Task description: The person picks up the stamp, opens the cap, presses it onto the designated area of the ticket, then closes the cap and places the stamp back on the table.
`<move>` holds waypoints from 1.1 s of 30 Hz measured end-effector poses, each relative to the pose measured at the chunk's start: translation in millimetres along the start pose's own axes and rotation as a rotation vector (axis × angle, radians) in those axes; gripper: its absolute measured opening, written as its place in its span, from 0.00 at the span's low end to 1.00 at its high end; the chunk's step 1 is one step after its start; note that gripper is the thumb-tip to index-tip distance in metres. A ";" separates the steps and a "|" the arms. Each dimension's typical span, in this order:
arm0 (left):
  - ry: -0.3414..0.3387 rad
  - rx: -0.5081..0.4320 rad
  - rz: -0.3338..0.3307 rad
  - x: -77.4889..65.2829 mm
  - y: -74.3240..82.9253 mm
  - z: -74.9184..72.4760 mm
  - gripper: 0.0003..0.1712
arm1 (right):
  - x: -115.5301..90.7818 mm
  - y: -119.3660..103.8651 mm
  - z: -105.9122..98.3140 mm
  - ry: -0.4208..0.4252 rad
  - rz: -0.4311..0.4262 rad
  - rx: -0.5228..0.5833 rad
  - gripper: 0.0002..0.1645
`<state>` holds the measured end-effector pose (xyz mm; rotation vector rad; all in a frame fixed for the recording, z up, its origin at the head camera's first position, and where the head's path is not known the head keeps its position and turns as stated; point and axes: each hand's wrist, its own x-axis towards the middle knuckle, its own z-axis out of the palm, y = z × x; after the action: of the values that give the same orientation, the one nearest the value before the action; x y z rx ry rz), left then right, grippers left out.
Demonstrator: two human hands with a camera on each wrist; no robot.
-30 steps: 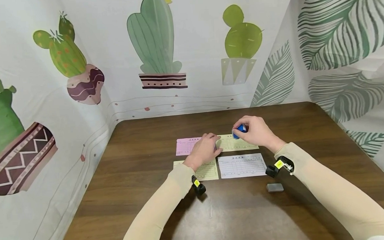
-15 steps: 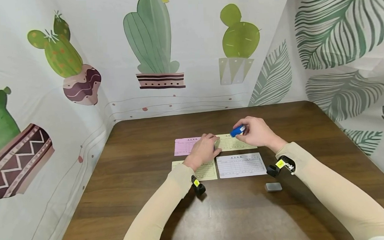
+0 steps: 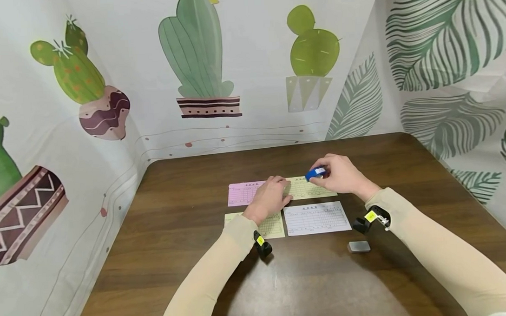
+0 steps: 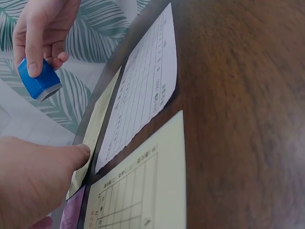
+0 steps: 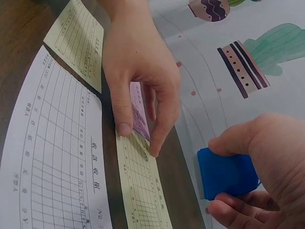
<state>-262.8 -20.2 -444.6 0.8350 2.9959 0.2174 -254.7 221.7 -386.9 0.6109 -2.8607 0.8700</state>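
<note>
Thumb and fingers of my right hand (image 3: 340, 174) grip a blue stamp (image 3: 314, 173), held tilted above the far yellow receipt slip (image 3: 310, 189). Its grey lower edge shows in the left wrist view, where the stamp (image 4: 40, 80) is up off the paper. My left hand (image 3: 268, 200) rests its thumb and fingertips on the left end of that yellow slip, fingers relaxed. In the right wrist view, part of a pink slip (image 5: 139, 112) shows beneath the left hand. A white receipt slip (image 3: 318, 219) lies nearer, beside another yellow slip (image 3: 273, 227) partly covered by my left wrist.
A small grey block (image 3: 359, 247) lies on the brown wooden table (image 3: 177, 253), in front of the white slip. A printed cloth (image 3: 268, 125) with cacti and leaves stands behind the table and along its sides. Both wrists wear black straps with cameras.
The stamp has tipped over in my right hand, so that its long side and pale label now show. My left hand stays on the slips. The head view has shifted slightly.
</note>
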 end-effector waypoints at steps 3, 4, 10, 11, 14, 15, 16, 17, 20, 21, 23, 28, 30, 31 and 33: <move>0.000 0.014 0.007 0.1 2.1 0.1 0.29 | -1.5 0.9 -2.2 0.011 -0.007 -0.013 0.17; -0.001 0.021 0.011 0.1 2.9 0.0 0.29 | -2.1 1.4 -3.1 0.014 -0.006 -0.019 0.17; -0.010 0.032 0.032 1.0 8.7 0.0 0.28 | -6.8 7.2 -8.2 0.002 0.034 -0.032 0.20; -0.012 0.031 0.033 1.3 9.3 0.5 0.28 | -7.4 8.6 -8.4 -0.003 0.040 -0.033 0.20; -0.018 0.047 0.036 2.6 10.3 1.4 0.28 | -8.3 12.1 -9.4 -0.008 0.044 -0.036 0.22; -0.018 0.056 0.039 3.1 10.3 1.3 0.27 | -8.5 13.2 -9.7 -0.007 0.042 -0.039 0.22; -0.018 0.062 0.041 3.6 10.2 1.1 0.27 | -8.7 14.4 -10.0 -0.005 0.038 -0.045 0.22; -0.018 0.068 0.043 3.8 10.3 0.4 0.27 | -8.8 15.4 -10.7 -0.006 0.036 -0.045 0.21; -0.027 0.074 0.047 4.6 11.4 -1.4 0.26 | -9.9 19.7 -11.1 -0.013 0.035 -0.057 0.20; -0.032 0.070 0.047 4.7 11.8 -1.7 0.26 | -10.4 21.5 -10.6 -0.019 0.040 -0.063 0.19; -0.040 0.062 0.045 4.4 11.8 -2.6 0.26 | -10.7 23.9 -9.7 -0.036 0.045 -0.071 0.19; -0.041 0.051 0.032 3.5 11.5 -2.4 0.26 | -11.9 30.5 -6.4 -0.081 0.072 -0.085 0.20; -0.038 0.052 0.026 3.4 11.0 -1.8 0.26 | -12.4 33.4 -4.7 -0.100 0.085 -0.084 0.20; -0.037 0.051 0.024 3.4 10.6 -1.7 0.26 | -12.6 34.9 -3.7 -0.111 0.092 -0.083 0.20; -0.038 0.053 0.025 3.2 10.1 -1.5 0.26 | -12.9 37.1 -1.6 -0.133 0.106 -0.074 0.21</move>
<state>-260.5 -10.1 -441.6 0.8716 2.9697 0.1226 -257.8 255.2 -407.2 0.5319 -3.0542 0.7604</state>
